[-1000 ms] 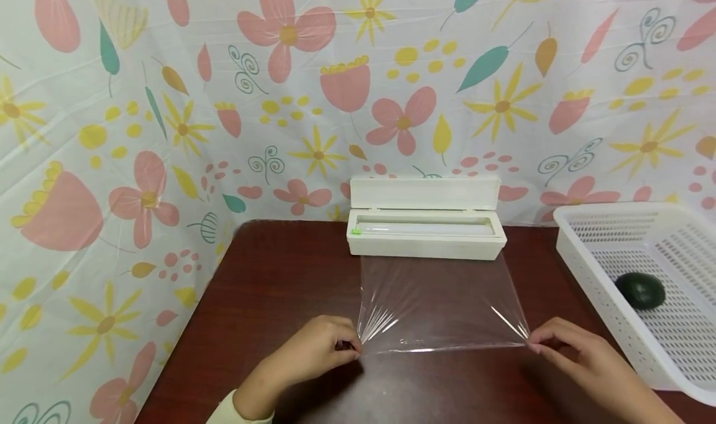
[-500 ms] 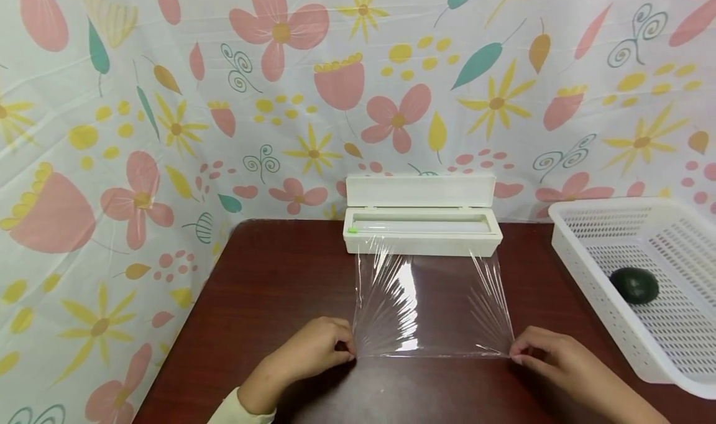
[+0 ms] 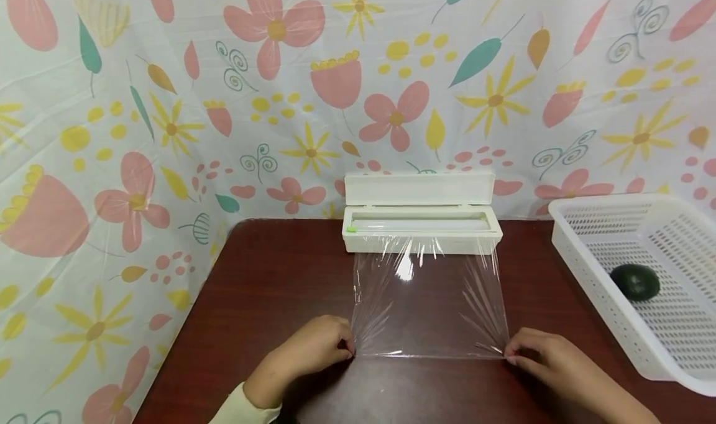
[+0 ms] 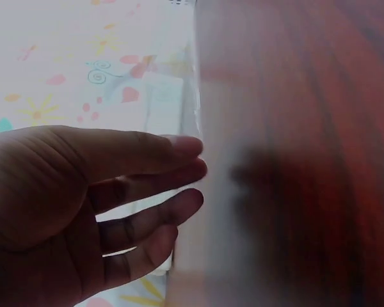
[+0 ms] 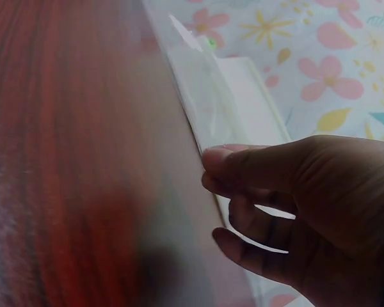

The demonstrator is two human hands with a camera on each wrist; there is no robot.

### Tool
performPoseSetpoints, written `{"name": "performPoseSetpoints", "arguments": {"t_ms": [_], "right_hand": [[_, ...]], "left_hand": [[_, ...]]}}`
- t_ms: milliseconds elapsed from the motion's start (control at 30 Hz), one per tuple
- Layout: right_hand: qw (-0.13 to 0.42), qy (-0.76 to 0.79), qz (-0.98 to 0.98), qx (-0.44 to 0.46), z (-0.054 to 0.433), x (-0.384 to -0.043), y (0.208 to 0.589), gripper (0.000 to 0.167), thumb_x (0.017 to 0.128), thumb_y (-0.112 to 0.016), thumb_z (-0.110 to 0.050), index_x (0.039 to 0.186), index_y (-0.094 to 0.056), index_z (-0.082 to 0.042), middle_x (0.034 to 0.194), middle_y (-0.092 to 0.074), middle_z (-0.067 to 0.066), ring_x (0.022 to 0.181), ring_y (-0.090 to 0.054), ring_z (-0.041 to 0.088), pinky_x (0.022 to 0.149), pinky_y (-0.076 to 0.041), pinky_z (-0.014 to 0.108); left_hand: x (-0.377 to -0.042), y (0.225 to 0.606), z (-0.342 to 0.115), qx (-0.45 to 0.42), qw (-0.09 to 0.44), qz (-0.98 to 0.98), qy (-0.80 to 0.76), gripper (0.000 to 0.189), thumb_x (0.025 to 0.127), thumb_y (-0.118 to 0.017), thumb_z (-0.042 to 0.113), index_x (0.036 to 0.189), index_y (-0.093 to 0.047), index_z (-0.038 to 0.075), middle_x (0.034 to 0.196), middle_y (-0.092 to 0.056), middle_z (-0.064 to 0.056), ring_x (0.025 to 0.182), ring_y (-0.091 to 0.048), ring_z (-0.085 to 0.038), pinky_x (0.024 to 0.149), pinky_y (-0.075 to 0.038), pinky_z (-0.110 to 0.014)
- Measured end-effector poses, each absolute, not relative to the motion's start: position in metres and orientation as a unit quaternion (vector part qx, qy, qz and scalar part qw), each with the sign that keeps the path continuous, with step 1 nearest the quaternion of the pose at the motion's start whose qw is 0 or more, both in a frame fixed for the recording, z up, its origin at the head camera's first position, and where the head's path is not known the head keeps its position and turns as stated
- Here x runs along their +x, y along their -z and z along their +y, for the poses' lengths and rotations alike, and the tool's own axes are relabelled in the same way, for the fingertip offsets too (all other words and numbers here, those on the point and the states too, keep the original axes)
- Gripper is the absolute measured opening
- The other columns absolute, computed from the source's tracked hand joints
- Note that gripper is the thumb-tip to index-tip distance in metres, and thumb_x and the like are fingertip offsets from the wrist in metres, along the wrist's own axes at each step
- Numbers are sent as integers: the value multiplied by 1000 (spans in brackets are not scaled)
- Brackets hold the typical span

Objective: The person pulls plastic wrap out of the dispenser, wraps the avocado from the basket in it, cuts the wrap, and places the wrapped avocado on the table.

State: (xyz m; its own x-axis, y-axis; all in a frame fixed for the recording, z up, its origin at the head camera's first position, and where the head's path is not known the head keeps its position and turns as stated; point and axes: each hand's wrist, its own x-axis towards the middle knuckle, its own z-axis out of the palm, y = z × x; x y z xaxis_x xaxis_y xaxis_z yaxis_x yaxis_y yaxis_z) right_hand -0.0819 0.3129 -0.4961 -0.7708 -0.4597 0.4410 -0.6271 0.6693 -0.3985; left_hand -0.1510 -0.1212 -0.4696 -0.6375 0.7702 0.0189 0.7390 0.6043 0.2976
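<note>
A sheet of clear plastic wrap (image 3: 427, 312) stretches toward me from a white dispenser box (image 3: 422, 244), whose lid (image 3: 419, 190) stands raised at the back. The near left corner of the wrap is pinched between thumb and forefinger of my left hand (image 3: 321, 346). At the near right corner, my right hand (image 3: 539, 352) pinches it the same way. Creases fan out from both corners. In the left wrist view the thumb and forefinger of the left hand (image 4: 115, 198) meet at the wrap's edge. The right wrist view has the right hand (image 5: 294, 198) gripping the opposite corner.
A white perforated basket (image 3: 587, 287) stands on the right of the dark red-brown table (image 3: 268, 275), with a dark green avocado-like fruit (image 3: 635, 282) inside. A small green piece (image 3: 351, 229) sits at the box's left end. Behind hangs a flower-printed cloth (image 3: 313, 119).
My right hand has shifted left with its corner, so the wrap's near edge spans less width. The wrap now shows creases and a glare over the box's front. The view has shifted slightly.
</note>
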Motion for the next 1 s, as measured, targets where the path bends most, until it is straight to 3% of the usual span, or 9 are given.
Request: {"name": "performPoseSetpoints", "arguments": {"t_ms": [600,1000], "right_hand": [[142,-295,-907,265,313,-84,516,39,72,-84,1,85,-65,-30,80,-56,-21,69,-45,-12,57,-34,9],[140,-306,-908,252,315,-82,520,39,72,-85,1,84,-66,-31,79,-54,-22,70,-46,-12,57,-33,9]], "left_hand": [[-154,477,-118,421,63,896,-129,12,81,-80,15,75,-71,21,80,-64,14,78,-59,0,74,-49,-18],[-155,477,-117,402,91,896,-167,15,78,-77,8,78,-68,19,72,-63,14,69,-53,4,66,-43,-13]]}}
